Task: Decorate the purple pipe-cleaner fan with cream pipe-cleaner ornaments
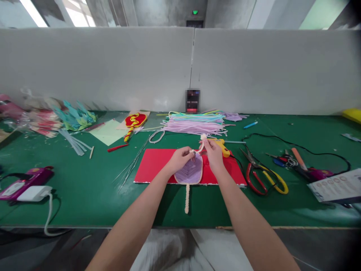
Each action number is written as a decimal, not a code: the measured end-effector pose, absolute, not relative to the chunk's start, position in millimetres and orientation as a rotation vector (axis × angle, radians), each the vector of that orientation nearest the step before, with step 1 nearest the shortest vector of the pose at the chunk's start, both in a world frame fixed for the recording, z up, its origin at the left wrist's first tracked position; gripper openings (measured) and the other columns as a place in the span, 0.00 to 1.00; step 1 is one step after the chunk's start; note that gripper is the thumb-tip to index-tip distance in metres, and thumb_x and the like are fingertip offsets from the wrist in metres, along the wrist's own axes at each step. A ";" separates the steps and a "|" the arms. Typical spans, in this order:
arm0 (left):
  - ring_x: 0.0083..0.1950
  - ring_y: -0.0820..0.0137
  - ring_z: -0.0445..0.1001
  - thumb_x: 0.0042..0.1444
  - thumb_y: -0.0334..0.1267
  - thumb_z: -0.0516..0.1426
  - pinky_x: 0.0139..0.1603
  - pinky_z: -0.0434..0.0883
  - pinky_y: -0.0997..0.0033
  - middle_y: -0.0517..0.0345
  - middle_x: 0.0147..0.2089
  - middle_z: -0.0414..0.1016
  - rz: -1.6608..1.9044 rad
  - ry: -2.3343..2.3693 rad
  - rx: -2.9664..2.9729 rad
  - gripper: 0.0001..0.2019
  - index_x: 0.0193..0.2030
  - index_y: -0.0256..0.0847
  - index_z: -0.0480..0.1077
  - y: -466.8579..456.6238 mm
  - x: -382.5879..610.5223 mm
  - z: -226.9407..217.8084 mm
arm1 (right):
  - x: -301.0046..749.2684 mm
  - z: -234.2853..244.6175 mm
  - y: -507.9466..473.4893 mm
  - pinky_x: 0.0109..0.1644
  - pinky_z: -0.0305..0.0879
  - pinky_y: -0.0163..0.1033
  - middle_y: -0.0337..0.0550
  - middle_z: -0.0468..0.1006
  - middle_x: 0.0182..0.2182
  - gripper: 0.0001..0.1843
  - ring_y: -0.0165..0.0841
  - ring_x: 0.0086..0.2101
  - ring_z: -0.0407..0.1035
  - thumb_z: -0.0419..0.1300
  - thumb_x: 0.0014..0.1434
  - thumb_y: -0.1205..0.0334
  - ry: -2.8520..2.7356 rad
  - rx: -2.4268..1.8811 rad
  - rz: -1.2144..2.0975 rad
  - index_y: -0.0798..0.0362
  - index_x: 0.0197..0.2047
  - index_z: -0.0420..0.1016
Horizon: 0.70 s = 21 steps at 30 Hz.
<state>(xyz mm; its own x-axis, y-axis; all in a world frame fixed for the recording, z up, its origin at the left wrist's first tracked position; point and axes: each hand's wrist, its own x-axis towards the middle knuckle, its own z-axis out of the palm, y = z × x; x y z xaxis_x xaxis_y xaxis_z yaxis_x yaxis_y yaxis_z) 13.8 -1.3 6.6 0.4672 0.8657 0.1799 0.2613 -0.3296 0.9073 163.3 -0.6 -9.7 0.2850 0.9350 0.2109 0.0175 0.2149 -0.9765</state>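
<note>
A cream pipe cleaner (pixel 200 148) runs between my two hands, with a small balled or coiled end at its top. My left hand (pixel 181 157) pinches one end of it. Near the balled end, my right hand (pixel 213 152) grips it with closed fingers. Below them lies a purple fan-shaped piece (pixel 188 172) with a cream edge and a twisted cream handle (pixel 187 199) that points toward me. My left fingers cover part of its top edge. Under the fan is a red board (pixel 155 163). A yellow hot glue gun (pixel 224 147) rests just behind my right hand, partly hidden.
Scissors (pixel 262 173), keys (pixel 287 160) and a black cord lie on the right. Pink and pastel pipe cleaners (pixel 194 124) are heaped behind the board. A red-yellow fan (pixel 135 121), glue sticks (pixel 75 143) and a purple power strip (pixel 28 182) are on the left.
</note>
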 end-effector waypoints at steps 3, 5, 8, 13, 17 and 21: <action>0.30 0.74 0.68 0.53 0.38 0.50 0.33 0.62 0.76 0.62 0.25 0.70 0.858 0.884 1.856 0.10 0.23 0.39 0.65 -2.1 13.6 5.9 | 164.3 -10.2 0.2 0.23 0.65 0.34 0.36 0.68 0.20 0.18 0.28 0.21 0.65 0.55 0.50 0.45 -1.052 -1.108 0.891 0.53 0.29 0.70; 0.30 0.73 0.68 0.54 0.38 0.50 0.34 0.62 0.75 0.62 0.25 0.70 0.851 0.851 1.861 0.10 0.24 0.39 0.65 -2.4 13.6 4.9 | 163.9 -9.9 -0.2 0.21 0.64 0.34 0.36 0.67 0.19 0.17 0.28 0.20 0.63 0.56 0.50 0.46 -1.042 -1.099 0.916 0.53 0.30 0.70; 0.30 0.74 0.68 0.54 0.38 0.50 0.34 0.62 0.75 0.62 0.25 0.71 0.846 0.833 1.861 0.10 0.24 0.39 0.65 -3.3 13.6 4.7 | 163.6 -9.8 -0.9 0.21 0.63 0.35 0.35 0.66 0.18 0.17 0.28 0.19 0.62 0.55 0.50 0.45 -1.048 -1.131 0.925 0.52 0.30 0.70; 0.31 0.74 0.68 0.55 0.40 0.49 0.33 0.62 0.76 0.61 0.27 0.71 0.815 0.843 1.913 0.12 0.25 0.39 0.66 -5.5 14.3 7.2 | 165.4 -14.2 1.6 0.22 0.62 0.36 0.35 0.67 0.16 0.18 0.29 0.18 0.62 0.56 0.49 0.44 -1.061 -1.136 0.902 0.52 0.29 0.71; 0.32 0.74 0.68 0.55 0.37 0.49 0.34 0.62 0.76 0.61 0.28 0.71 0.801 0.792 1.970 0.12 0.24 0.38 0.67 -6.6 15.1 9.6 | 166.2 -19.7 4.2 0.23 0.62 0.36 0.35 0.67 0.16 0.19 0.29 0.18 0.62 0.56 0.48 0.43 -1.101 -1.169 0.869 0.52 0.28 0.72; 0.32 0.74 0.68 0.56 0.38 0.49 0.34 0.62 0.77 0.61 0.29 0.70 0.778 0.820 1.988 0.12 0.25 0.37 0.66 -7.4 14.8 11.5 | 166.1 -21.8 3.6 0.24 0.63 0.35 0.35 0.68 0.16 0.19 0.28 0.18 0.63 0.56 0.48 0.44 -1.101 -1.164 0.872 0.52 0.28 0.72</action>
